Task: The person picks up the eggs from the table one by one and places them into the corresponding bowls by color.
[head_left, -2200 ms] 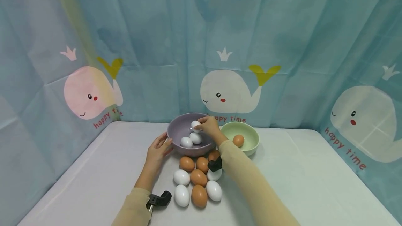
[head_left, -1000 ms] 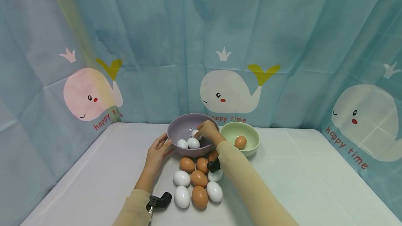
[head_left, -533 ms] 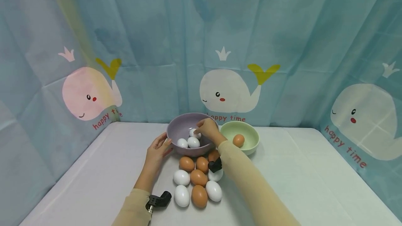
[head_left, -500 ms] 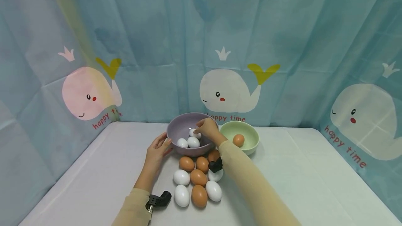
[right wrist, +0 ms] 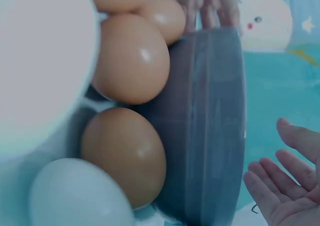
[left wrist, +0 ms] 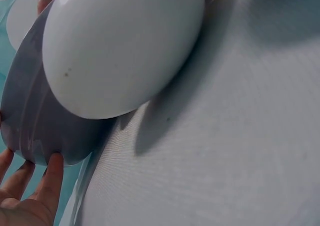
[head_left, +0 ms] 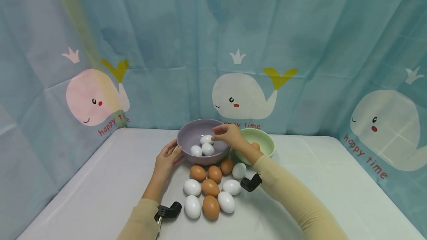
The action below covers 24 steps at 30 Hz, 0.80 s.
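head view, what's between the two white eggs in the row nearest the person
A brown egg lies between the left white egg and the right white egg; the head view shows it.

On the desk point(head_left: 317, 180), the left bowl point(head_left: 188, 136) holds three eggs point(head_left: 208, 149), the right bowl point(head_left: 268, 144) a single egg point(head_left: 255, 146). Ten loose eggs point(head_left: 210, 187) lie mostly before the left bowl. The curtain point(head_left: 160, 66) hangs behind. The left hand point(head_left: 166, 157) touches the left bowl's left side.
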Motion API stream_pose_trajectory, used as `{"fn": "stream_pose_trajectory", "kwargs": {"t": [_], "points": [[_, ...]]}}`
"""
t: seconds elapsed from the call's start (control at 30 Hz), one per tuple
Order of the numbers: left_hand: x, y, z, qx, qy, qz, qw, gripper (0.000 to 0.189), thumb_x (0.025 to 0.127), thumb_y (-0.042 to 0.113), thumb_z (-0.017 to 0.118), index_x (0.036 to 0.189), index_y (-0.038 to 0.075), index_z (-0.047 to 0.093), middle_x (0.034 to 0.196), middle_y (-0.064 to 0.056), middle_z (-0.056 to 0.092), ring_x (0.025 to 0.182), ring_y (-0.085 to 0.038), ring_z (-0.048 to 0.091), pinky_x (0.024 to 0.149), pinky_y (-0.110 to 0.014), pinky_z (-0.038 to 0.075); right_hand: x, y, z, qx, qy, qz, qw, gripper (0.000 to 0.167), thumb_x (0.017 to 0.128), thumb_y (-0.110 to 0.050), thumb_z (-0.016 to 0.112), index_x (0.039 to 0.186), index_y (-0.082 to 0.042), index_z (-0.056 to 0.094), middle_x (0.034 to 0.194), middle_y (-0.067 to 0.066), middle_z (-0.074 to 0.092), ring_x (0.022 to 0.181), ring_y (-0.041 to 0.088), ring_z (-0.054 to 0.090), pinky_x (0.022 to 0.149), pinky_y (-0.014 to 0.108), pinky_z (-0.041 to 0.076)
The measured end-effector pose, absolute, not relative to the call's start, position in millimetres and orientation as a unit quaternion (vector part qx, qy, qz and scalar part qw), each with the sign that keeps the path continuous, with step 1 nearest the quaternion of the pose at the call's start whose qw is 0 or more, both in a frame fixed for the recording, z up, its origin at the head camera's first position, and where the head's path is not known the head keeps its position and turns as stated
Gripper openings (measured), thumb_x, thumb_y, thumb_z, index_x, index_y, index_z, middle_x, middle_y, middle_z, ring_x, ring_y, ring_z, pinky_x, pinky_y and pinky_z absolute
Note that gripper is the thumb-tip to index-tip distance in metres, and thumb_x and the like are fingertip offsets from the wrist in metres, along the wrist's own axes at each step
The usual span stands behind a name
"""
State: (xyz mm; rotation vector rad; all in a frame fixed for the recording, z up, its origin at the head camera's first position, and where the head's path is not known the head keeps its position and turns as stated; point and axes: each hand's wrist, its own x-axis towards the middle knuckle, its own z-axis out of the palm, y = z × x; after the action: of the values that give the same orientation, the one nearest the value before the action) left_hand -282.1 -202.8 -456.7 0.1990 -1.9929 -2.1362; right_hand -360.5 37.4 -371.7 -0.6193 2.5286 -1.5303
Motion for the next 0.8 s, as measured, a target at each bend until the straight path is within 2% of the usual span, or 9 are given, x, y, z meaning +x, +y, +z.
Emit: {"fn": "stream_pose_trajectory", "kwargs": {"t": [0.27,0.5,0.67,0.8], "points": [[-283,-203,-459,0.054,-0.666,-0.736,0.109,0.055,0.1,0.018,0.061,0.15,0.006,0.04,0.161,-0.012,0.034,0.145,-0.024,0.039,0.097,-0.024,0.058,-333,68,-373,-0.199,0.804,-0.553,0.087,0.043,0.086,-0.017,0.078,0.125,-0.004,0.068,0.126,0.014,0.069,0.119,0.025,0.065,0.101,0.034,0.057],[-283,-204,-458,0.054,-0.668,-0.734,0.107,0.055,0.1,0.019,0.06,0.15,0.005,0.04,0.161,-0.012,0.034,0.144,-0.025,0.04,0.101,-0.029,0.057,-315,89,-378,-0.198,0.804,-0.555,0.077,0.042,0.085,-0.019,0.079,0.124,-0.006,0.069,0.123,0.013,0.071,0.119,0.025,0.066,0.098,0.031,0.058],[-282,-204,-457,0.059,-0.667,-0.735,0.105,0.055,0.101,0.018,0.06,0.15,0.006,0.039,0.161,-0.011,0.034,0.144,-0.023,0.041,0.099,-0.026,0.058,-306,100,-386,-0.209,0.788,-0.571,0.092,0.044,0.086,-0.017,0.078,0.126,-0.001,0.067,0.125,0.019,0.069,0.121,0.028,0.064,0.093,0.024,0.058],[-283,-203,-457,0.057,-0.668,-0.735,0.101,0.057,0.1,0.02,0.061,0.151,0.006,0.038,0.161,-0.011,0.033,0.144,-0.023,0.04,0.098,-0.024,0.058,-299,108,-391,-0.232,0.771,-0.585,0.1,0.045,0.086,-0.011,0.076,0.126,0.007,0.064,0.125,0.025,0.067,0.124,0.037,0.061,0.093,0.019,0.058]]}}
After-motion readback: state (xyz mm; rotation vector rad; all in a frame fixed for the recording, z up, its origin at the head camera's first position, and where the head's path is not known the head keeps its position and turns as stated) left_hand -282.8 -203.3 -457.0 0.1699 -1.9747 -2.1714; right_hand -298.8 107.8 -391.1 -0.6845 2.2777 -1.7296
